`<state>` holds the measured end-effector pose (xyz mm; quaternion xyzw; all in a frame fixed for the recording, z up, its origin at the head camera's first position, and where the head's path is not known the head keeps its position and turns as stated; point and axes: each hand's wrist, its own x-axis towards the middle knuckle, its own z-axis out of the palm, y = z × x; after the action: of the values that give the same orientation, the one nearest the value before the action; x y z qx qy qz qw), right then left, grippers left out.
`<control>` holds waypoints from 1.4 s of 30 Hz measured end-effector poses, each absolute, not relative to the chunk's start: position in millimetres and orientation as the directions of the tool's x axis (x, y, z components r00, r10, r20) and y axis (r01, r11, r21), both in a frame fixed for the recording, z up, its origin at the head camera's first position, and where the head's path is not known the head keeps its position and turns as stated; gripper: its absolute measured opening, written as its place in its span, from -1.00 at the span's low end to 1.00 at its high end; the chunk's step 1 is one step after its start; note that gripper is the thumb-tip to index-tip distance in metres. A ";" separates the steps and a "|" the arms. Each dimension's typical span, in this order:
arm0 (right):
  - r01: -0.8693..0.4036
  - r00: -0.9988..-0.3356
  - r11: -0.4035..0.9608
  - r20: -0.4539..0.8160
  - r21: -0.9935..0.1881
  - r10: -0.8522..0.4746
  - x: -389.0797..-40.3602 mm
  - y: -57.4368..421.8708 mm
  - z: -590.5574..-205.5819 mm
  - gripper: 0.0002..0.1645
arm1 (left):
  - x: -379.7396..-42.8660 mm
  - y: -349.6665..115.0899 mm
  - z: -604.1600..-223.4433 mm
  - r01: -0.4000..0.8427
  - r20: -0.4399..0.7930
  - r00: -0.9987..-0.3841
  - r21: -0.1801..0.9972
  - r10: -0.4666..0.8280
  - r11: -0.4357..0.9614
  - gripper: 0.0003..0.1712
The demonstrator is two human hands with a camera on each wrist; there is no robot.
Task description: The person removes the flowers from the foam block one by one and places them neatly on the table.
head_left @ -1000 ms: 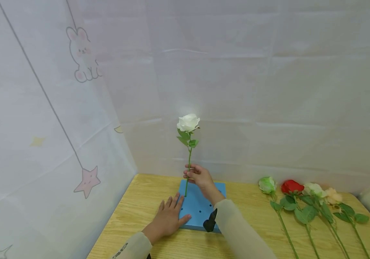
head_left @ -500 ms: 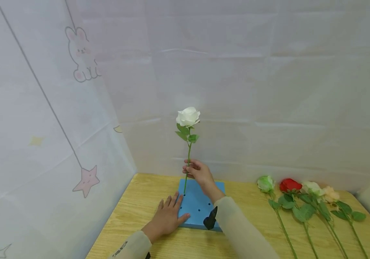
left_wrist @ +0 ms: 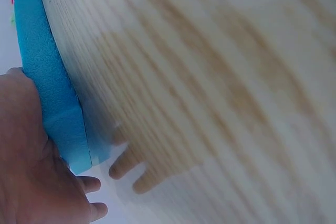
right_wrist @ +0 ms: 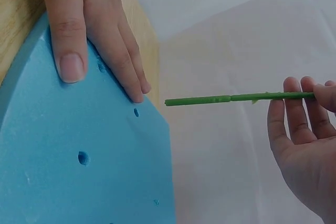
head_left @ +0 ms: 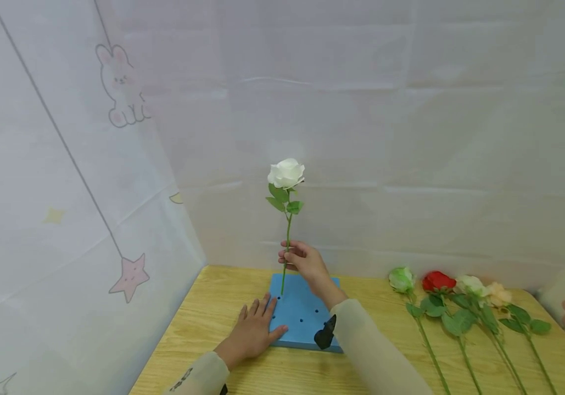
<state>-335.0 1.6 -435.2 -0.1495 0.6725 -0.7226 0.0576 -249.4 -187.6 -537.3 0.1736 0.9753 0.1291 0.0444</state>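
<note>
My right hand (head_left: 307, 267) pinches the green stem of a white rose (head_left: 286, 174) and holds it upright over a blue foam block (head_left: 307, 299). In the right wrist view the bare lower end of the stem (right_wrist: 197, 100) hangs apart from the block, close to one of its holes. Fingers of that hand (right_wrist: 307, 129) curl around the stem. My left hand (head_left: 251, 334) lies with spread, straight fingers on the block's left side; its thumb (right_wrist: 71, 66) rests on the top face. The left wrist view shows this hand (left_wrist: 31, 150) against the block's side (left_wrist: 50, 72).
At right on the wooden table (head_left: 371, 329) lie several roses: a green-white one (head_left: 402, 280), a red one (head_left: 438, 281), a white one (head_left: 471, 286) and a peach one (head_left: 498, 294). A pale cloth backdrop (head_left: 336, 137) stands behind the table.
My right hand has lifted the white rose a little, so the stem's end has come up out of the hole. My left hand has stayed on the block. The head view has shifted slightly.
</note>
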 end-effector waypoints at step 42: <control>-0.196 -0.889 0.033 0.163 -0.980 -0.429 -280.4 59.7 -413.0 -0.56 | -249.8 -190.4 -540.7 0.328 -0.016 -0.938 0.277 0.345 0.903 0.04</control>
<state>-280.4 59.7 -413.0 -0.2189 0.7131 -0.6601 0.0882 -249.8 -190.4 -540.7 0.1727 0.9749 0.1365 0.0324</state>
